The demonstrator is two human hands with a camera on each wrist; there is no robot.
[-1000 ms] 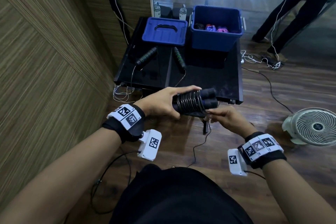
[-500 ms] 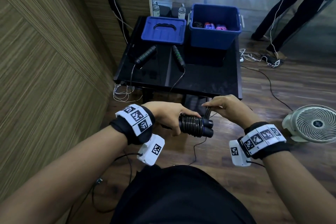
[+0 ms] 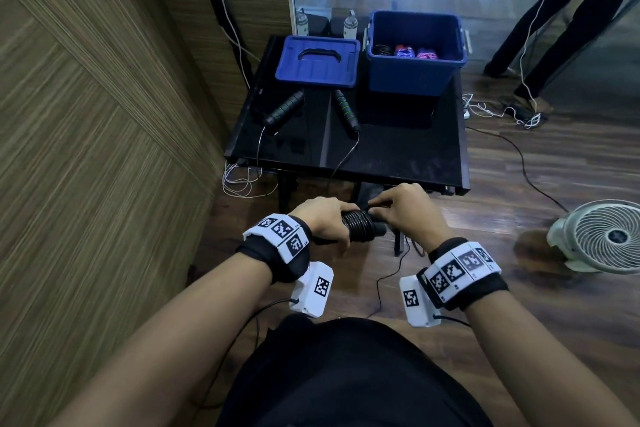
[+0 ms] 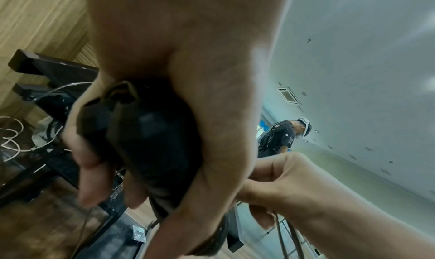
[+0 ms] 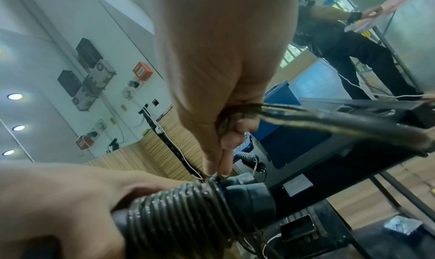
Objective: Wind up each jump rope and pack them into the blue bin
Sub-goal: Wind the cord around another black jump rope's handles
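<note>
Here, the left hand [image 3: 325, 218] is wrapping its fingers around the paired handles of a black jump rope [image 3: 360, 226], coils wound tight about them. The right hand [image 3: 405, 210] is pinching the loose cord between thumb and fingertips [image 5: 222, 167] at the coil's end. Beyond, the blue bin [image 3: 415, 76] is sitting on a black table [image 3: 398, 156] beside its lid [image 3: 317, 62]; a second rope [image 3: 343, 109] is lying unwound.

Both forearms extended forward, wrists close together. Left hand [image 3: 325, 218] fingers curled in a full grip, knuckles up. Right hand [image 3: 401, 210] thumb and forefinger pinched together, fingertips pointing left.
</note>
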